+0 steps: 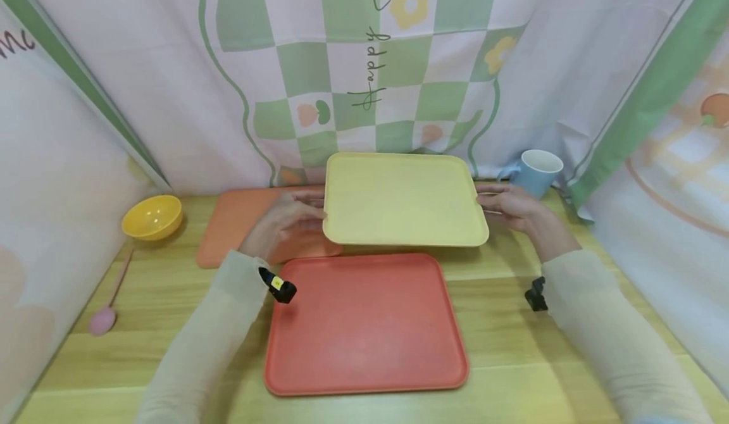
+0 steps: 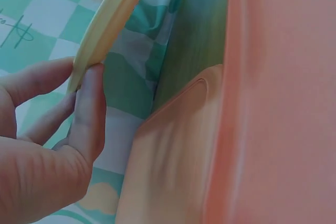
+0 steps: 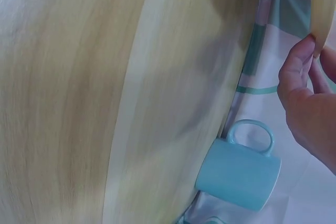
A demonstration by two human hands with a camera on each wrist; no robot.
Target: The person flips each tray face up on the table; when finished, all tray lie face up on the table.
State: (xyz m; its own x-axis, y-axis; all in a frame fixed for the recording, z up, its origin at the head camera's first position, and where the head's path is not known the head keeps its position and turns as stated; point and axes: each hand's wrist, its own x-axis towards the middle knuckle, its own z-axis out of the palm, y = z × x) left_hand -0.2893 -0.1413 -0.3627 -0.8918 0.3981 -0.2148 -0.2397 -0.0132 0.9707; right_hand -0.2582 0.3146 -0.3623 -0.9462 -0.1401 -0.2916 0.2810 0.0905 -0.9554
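Note:
A pale yellow tray is held up above the back of the table, its near edge over the gap behind the red tray. My left hand pinches its left edge between thumb and fingers; the left wrist view shows this hand gripping the tray's rim. On the opposite side my right hand pinches the right edge, seen also as a hand at the right of the right wrist view. An orange tray lies on the table below and behind my left hand.
A blue mug stands at the back right, just behind my right hand. At the left are a yellow bowl and a pink spoon. A checked curtain hangs along the table's back edge.

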